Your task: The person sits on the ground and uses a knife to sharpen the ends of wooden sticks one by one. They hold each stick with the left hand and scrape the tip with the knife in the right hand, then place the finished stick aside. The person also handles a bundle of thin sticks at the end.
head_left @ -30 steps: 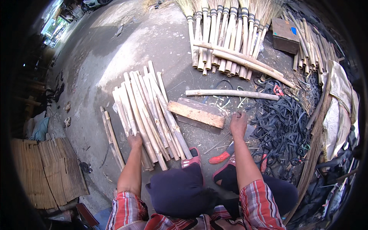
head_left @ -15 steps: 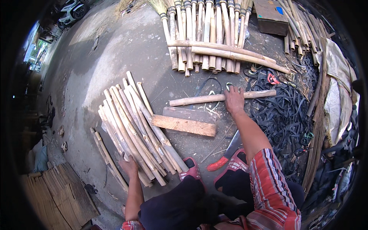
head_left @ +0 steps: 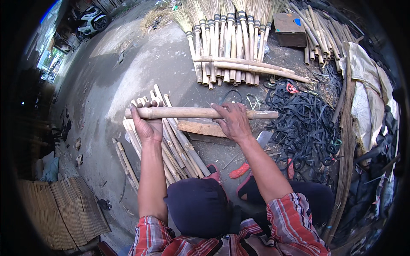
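A bamboo pole (head_left: 183, 112) lies level across both my hands, raised in front of me. My left hand (head_left: 149, 128) is wrapped around its left end, palm up with the thumb on the near side. From above, my right hand (head_left: 235, 121) grips the pole right of its middle. Under the pole sits a pale wooden block (head_left: 198, 127), partly covered by my right hand. Several more bamboo poles (head_left: 179, 155) lie in a pile beneath my left forearm. A knife with a red handle (head_left: 239, 171) rests on the ground near my feet.
Brooms with bamboo handles (head_left: 232, 51) stand in a row at the far side, two poles across them. Black rubber strips (head_left: 301, 123) heap up at the right. Behind them are a brown box (head_left: 290, 32) and a whitish sack (head_left: 361, 123). Flattened cardboard (head_left: 64, 213) lies lower left.
My left hand has left the pile and taken hold of the pole's left end. My right hand has drawn the pole left and nearer, lifting it over the block.
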`<control>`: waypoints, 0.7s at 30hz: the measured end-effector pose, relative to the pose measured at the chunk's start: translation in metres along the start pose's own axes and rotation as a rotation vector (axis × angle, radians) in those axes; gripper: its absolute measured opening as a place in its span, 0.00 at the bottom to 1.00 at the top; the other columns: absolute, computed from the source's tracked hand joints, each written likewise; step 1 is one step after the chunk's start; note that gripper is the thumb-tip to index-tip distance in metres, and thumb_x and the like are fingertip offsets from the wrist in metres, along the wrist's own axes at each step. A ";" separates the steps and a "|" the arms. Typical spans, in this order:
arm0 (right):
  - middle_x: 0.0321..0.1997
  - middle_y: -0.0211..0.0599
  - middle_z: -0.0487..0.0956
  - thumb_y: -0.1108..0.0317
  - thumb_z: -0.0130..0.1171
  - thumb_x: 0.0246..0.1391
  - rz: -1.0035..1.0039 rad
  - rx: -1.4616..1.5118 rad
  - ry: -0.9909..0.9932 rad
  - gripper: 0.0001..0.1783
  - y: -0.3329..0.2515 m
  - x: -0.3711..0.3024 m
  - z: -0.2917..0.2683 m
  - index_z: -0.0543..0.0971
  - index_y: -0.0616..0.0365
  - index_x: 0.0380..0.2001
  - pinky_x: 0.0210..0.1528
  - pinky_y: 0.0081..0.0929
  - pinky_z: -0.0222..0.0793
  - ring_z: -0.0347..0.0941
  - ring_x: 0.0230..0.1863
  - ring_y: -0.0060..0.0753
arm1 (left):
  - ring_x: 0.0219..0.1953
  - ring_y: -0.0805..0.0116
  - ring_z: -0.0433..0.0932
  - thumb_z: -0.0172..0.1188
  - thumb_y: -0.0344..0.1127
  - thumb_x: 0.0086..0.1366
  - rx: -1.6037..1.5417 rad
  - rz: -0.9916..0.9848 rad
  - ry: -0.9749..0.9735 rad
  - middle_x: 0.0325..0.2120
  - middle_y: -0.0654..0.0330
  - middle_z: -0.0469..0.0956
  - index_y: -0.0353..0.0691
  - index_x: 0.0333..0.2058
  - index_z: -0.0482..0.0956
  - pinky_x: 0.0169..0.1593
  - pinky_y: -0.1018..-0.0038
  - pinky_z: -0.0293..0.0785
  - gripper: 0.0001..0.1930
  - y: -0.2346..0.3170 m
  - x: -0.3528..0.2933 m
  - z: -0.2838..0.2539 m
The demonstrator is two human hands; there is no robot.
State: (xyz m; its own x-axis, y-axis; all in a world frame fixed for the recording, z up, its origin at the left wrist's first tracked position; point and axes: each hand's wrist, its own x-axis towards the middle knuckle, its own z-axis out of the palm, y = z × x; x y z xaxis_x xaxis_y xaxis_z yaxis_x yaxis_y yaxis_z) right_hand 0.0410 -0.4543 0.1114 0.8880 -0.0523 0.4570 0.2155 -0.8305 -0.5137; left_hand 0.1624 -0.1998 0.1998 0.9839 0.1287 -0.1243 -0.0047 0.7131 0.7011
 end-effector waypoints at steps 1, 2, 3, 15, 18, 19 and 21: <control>0.52 0.46 0.75 0.65 0.70 0.51 0.104 -0.021 0.125 0.35 -0.010 -0.010 -0.001 0.72 0.52 0.62 0.63 0.47 0.60 0.71 0.55 0.52 | 0.35 0.65 0.75 0.58 0.58 0.72 -0.010 0.040 0.009 0.28 0.63 0.73 0.46 0.37 0.69 0.54 0.54 0.75 0.20 0.015 -0.004 0.020; 0.54 0.46 0.74 0.63 0.70 0.52 0.200 -0.036 0.253 0.36 -0.019 -0.023 0.001 0.70 0.53 0.63 0.63 0.46 0.61 0.71 0.55 0.52 | 0.34 0.67 0.73 0.58 0.56 0.72 0.046 0.109 0.001 0.28 0.63 0.72 0.46 0.37 0.70 0.50 0.57 0.75 0.19 0.028 -0.013 0.036; 0.55 0.47 0.74 0.61 0.70 0.53 0.286 -0.051 0.361 0.37 -0.027 -0.038 0.005 0.69 0.54 0.65 0.63 0.46 0.62 0.71 0.56 0.53 | 0.34 0.67 0.73 0.59 0.55 0.72 0.086 0.131 -0.029 0.27 0.64 0.71 0.46 0.37 0.69 0.49 0.59 0.75 0.19 0.043 -0.022 0.050; 0.61 0.67 0.73 0.66 0.57 0.61 1.369 0.037 -0.544 0.52 0.004 -0.202 0.065 0.35 0.66 0.75 0.58 0.48 0.75 0.77 0.57 0.61 | 0.27 0.70 0.72 0.57 0.54 0.71 0.239 0.537 -0.234 0.25 0.63 0.68 0.43 0.39 0.68 0.36 0.71 0.73 0.19 0.139 -0.111 0.136; 0.65 0.68 0.67 0.71 0.53 0.62 1.427 -0.001 -0.511 0.50 -0.002 -0.207 0.082 0.34 0.62 0.76 0.58 0.48 0.75 0.76 0.59 0.62 | 0.27 0.71 0.72 0.59 0.56 0.70 0.281 0.577 -0.177 0.25 0.63 0.68 0.42 0.39 0.69 0.35 0.73 0.73 0.21 0.124 -0.117 0.136; 0.67 0.68 0.64 0.72 0.52 0.63 1.456 -0.007 -0.478 0.49 -0.005 -0.208 0.087 0.34 0.60 0.76 0.59 0.48 0.75 0.75 0.59 0.62 | 0.27 0.71 0.73 0.59 0.57 0.70 0.302 0.593 -0.172 0.25 0.63 0.68 0.42 0.40 0.69 0.35 0.73 0.74 0.22 0.119 -0.117 0.137; 0.68 0.67 0.60 0.73 0.50 0.64 1.452 -0.004 -0.341 0.47 -0.012 -0.213 0.096 0.35 0.58 0.77 0.59 0.47 0.74 0.73 0.61 0.62 | 0.27 0.72 0.73 0.60 0.58 0.70 0.303 0.591 -0.167 0.25 0.63 0.68 0.42 0.40 0.69 0.36 0.74 0.74 0.23 0.113 -0.116 0.135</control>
State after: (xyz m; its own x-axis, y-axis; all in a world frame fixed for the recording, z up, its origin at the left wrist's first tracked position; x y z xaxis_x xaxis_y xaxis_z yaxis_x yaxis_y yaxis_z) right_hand -0.1113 -0.3802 -0.0494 0.3712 -0.6854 -0.6264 -0.9182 -0.1706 -0.3575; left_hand 0.0718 -0.2275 0.3880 0.8459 0.3116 0.4328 -0.5233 0.3282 0.7864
